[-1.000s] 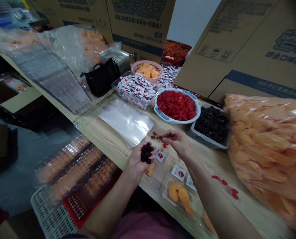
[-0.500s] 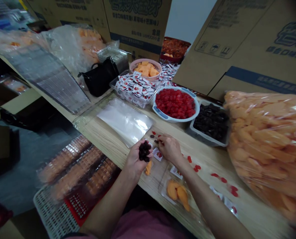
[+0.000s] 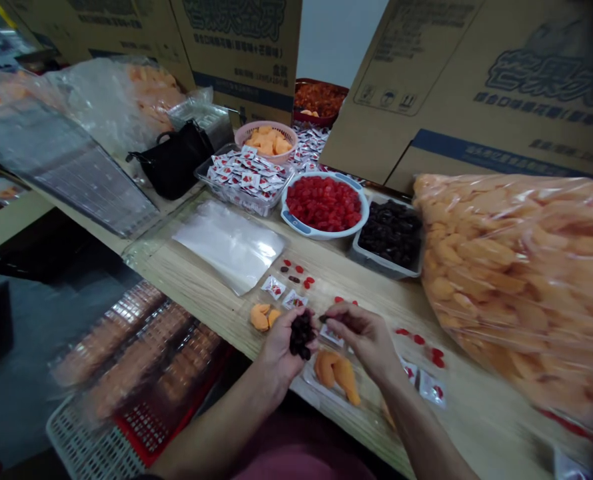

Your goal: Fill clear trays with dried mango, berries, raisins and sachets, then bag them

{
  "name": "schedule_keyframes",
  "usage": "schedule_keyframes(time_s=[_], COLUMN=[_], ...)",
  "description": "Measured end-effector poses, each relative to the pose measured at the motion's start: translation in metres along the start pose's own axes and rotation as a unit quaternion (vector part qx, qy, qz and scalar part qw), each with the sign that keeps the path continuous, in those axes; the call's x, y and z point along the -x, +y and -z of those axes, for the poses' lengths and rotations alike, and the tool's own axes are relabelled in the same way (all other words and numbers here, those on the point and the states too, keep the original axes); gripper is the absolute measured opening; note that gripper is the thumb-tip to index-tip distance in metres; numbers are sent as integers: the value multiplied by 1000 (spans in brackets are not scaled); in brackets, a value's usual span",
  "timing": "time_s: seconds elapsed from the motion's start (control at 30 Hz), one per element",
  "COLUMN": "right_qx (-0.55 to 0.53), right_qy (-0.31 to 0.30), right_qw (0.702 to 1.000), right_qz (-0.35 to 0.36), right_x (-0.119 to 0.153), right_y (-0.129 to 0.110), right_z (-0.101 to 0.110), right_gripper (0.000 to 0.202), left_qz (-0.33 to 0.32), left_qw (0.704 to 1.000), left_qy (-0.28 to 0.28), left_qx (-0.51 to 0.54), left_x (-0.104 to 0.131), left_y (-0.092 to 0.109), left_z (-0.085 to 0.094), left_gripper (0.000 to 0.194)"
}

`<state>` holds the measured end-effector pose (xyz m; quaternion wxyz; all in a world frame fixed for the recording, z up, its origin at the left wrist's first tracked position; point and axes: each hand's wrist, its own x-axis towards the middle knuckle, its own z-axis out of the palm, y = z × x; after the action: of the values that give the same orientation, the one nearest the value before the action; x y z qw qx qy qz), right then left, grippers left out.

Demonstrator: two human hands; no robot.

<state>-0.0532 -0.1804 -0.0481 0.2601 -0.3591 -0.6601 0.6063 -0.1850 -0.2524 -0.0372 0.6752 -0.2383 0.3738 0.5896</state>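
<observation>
Cupped in my left hand [image 3: 276, 353] is a clump of small dark, wrinkled pieces [image 3: 301, 335], perhaps dried fruit. My right hand [image 3: 369, 339] is just to its right, thumb and forefinger pinching one small dark piece [image 3: 323, 319]. Under and around both hands lie clear plastic trays with orange puffy pieces [image 3: 344, 380], printed sachets [image 3: 274, 287] and red pieces [image 3: 309, 283]. In the tray beyond my left hand, two dark pieces [image 3: 294, 279] lie beside the red ones. My right hand partly covers a sachet [image 3: 330, 333].
Behind the trays stand a bowl of red pieces [image 3: 324, 205], a clear tub of dark pieces [image 3: 391, 230] and a tray of sachets [image 3: 249, 172]. Clear plastic sheets [image 3: 231, 243] lie left. A big bag of orange pieces [image 3: 516, 280] bulges at right. Below the table's left edge sits a basket [image 3: 91, 443].
My right hand has drawn back from the far tray to a spot beside my left hand, uncovering two dark pieces there. The view has shifted right.
</observation>
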Motion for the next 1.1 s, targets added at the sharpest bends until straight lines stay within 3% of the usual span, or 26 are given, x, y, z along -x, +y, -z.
schedule_keyframes(time_s=[0.13,0.2,0.33,0.53,0.67,0.77,0.87,0.97,1.1], right_qx=[44,95,197,400,445,341,131,-9,-81], right_qy=[143,163,98,37,16,17,-13,-29,-24], right_qw=[988,981,975,915,894,939,991,1000,995], right_qz=[-38,-33,-13,40,49,52,31,-2,-43], right_x=[-6,-9,-12,-19,-19,-7,15,38,52], right_y=[22,27,32,33,25,14,5,1,6], right_z=[43,55,51,28,27,31,34,35,41], right_gripper=[23,22,16,15,19,15,16,20,21], left_qz=[-5,-17,-54,-57,-49,-66,-79,-67,-45], left_qw=[1000,999,996,996,997,995,990,986,989], left_qy=[-1,2,12,9,9,-2,-17,-30,-47], left_qx=[-16,-34,-64,-64,-57,-79,-116,-148,-133], left_x=[6,6,4,1,-2,-4,-3,0,-1], left_y=[-6,-7,-13,-21,-25,-31,-41,-55,-71], left_z=[1,0,-1,-3,-3,-3,-5,-8,-10], left_gripper=[24,21,20,16,13,4,13,17,15])
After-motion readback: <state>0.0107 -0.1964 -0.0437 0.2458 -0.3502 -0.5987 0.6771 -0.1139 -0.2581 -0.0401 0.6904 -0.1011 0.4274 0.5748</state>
